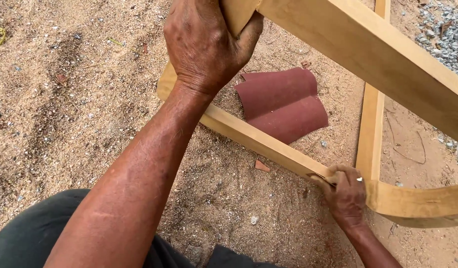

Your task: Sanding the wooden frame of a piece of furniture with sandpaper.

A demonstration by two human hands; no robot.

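Field notes, sandy ground. Our left hand [206, 44] was wrapped fully closed around the upper end of the wooden frame [387, 54], probably to steady it while it lay tilted over the sand [65, 124]. Our right hand [345, 196] was curled tight on the lower curved rail [417, 201], fingers pressing a small scrap of sandpaper [322, 179] against the wood where the rails met. A larger reddish sandpaper sheet [283, 104] lay curled on the ground inside the frame, within reach. Gravel [445, 34] edged the far right
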